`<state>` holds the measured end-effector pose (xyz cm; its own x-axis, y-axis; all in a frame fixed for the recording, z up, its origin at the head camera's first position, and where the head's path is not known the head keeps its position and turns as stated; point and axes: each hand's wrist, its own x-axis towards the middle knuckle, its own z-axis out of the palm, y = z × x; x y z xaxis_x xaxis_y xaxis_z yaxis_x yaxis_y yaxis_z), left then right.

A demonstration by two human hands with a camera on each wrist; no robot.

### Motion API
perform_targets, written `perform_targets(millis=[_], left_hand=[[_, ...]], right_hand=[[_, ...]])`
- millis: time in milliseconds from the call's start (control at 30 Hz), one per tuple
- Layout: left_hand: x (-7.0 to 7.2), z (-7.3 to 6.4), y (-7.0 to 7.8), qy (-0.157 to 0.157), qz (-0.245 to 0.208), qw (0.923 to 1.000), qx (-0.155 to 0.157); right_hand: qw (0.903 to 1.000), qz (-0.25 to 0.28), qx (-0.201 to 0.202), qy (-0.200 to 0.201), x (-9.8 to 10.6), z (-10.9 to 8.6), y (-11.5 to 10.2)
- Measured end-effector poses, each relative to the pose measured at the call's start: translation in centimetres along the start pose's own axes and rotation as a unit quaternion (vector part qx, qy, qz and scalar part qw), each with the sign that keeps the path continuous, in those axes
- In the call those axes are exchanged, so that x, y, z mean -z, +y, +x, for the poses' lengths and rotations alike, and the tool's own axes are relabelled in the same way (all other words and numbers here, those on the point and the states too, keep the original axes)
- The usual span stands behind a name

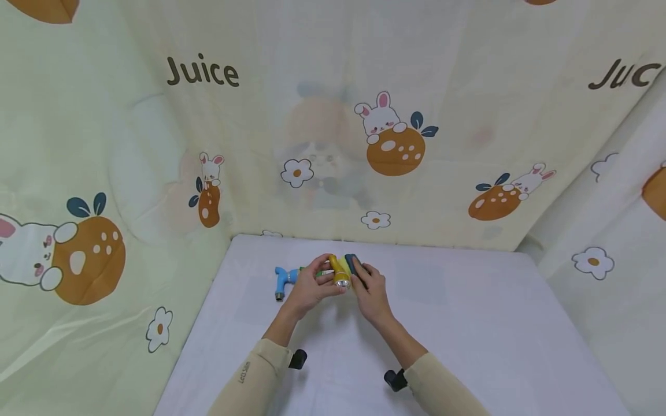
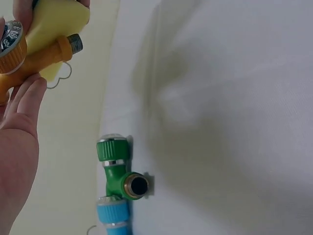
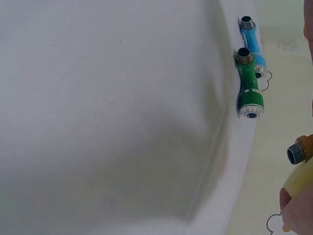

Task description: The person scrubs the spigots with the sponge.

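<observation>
Over the far part of the table, my left hand (image 1: 312, 289) holds an orange-yellow plastic tap (image 1: 340, 278) with a ribbed, silver-topped knob and a threaded metal end. My right hand (image 1: 372, 294) grips a sponge (image 1: 350, 263), yellow with a dark side. In the left wrist view the sponge's yellow face (image 2: 61, 19) lies against the tap's body (image 2: 39, 63). A blue tap (image 1: 283, 279) lies on the table just left of my left hand. Beside it is a green tap (image 2: 115, 178), mostly hidden behind that hand in the head view.
The white-covered table (image 1: 468, 335) ends at a hanging cream curtain (image 1: 312, 214) printed with rabbits and oranges. More of this curtain hangs on both sides. A small black device (image 1: 298, 359) sits at the left wrist, another (image 1: 395, 380) at the right.
</observation>
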<state>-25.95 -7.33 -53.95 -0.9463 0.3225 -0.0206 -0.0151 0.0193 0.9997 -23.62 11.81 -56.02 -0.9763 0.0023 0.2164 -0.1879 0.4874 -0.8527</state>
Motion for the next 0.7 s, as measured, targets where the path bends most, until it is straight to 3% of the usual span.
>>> perform_targets(millis=[133, 500, 700], left_hand=[[0.2, -0.1, -0.5, -0.005, -0.006, 1.0000, 0.004], [1.1, 0.1, -0.9, -0.007, -0.002, 0.9998, 0.016], [1.2, 0.1, -0.9, -0.008, -0.003, 0.9998, 0.017]], right_hand=[[0.9994, -0.008, -0.024, -0.025, 0.1, -0.2, 0.3], [0.9962, -0.053, -0.054, -0.043, -0.3, 0.5, 1.4], [0.9962, -0.030, -0.079, -0.017, -0.2, 0.6, 1.2]])
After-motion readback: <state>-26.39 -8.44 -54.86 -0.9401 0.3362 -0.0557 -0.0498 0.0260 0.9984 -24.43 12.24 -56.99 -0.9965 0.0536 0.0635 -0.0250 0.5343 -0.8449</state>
